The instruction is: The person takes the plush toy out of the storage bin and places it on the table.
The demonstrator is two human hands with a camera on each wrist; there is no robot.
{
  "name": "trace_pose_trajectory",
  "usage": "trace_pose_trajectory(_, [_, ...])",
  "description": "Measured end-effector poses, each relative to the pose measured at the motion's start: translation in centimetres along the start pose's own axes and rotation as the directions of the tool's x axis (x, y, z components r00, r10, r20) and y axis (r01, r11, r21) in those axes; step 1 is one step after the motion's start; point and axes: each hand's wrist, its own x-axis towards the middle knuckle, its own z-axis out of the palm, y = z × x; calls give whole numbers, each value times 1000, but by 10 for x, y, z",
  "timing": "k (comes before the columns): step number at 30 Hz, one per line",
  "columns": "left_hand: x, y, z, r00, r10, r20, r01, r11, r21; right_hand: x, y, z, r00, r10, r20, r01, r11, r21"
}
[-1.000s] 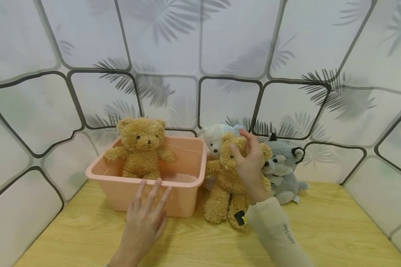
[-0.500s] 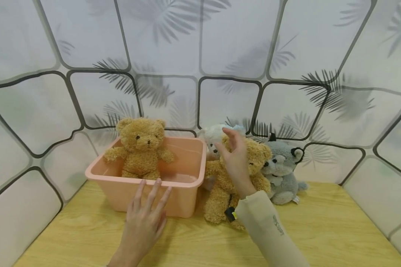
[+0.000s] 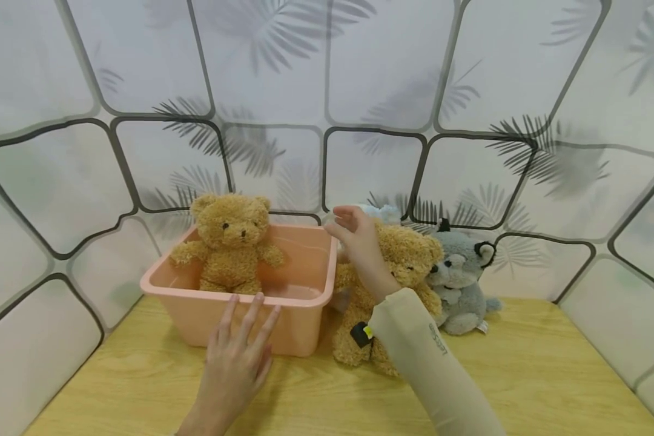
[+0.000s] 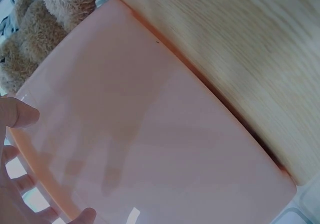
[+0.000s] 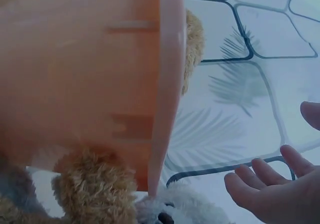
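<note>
My left hand (image 3: 237, 357) rests its straight fingers on the front rim of a peach plastic bin (image 3: 300, 330). In the left wrist view its thumb (image 4: 22, 113) lies apart from the other fingers along the rim. A golden teddy bear (image 3: 229, 260) sits upright inside the bin, at its left. Just off the bin's right rim, my right hand (image 3: 364, 245) hovers with loosely bent fingers and nothing between them. It partly hides a second golden teddy bear (image 3: 414, 257) outside the bin and a white plush toy (image 5: 192, 204) with a light blue part behind that bear.
A grey plush animal (image 3: 465, 275) with dark-edged ears sits right of the second bear. All stand on a light wood-grain table (image 3: 550, 369). A patterned backdrop (image 3: 376, 163) with leaf prints closes off the back and sides.
My right hand has moved left, from in front of the second bear's face to near the bin's right rim, uncovering part of the bear's head. My left hand has stayed on the bin.
</note>
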Motion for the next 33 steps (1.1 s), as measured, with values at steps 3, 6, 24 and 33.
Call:
trace_pose_trajectory(3, [-1,0,0,1000,-3,-2,3,1000,0,6,-2,7,998,51,42,-50,999,-22])
trace_pose_trajectory(6, [-1,-1,0,1000,-4,-3,4,1000,0,12,-2,14,995,71,68,-66,995,-75])
trace_pose_trajectory(24, [0,0,0,1000,-9,13,9,1000,-9,41,-4,33,958,224,181,-212,974,-85])
trace_pose_trajectory(33, [-1,0,0,1000,-9,17,10,1000,-1,55,-13,44,934,278,226,-285,959,-3])
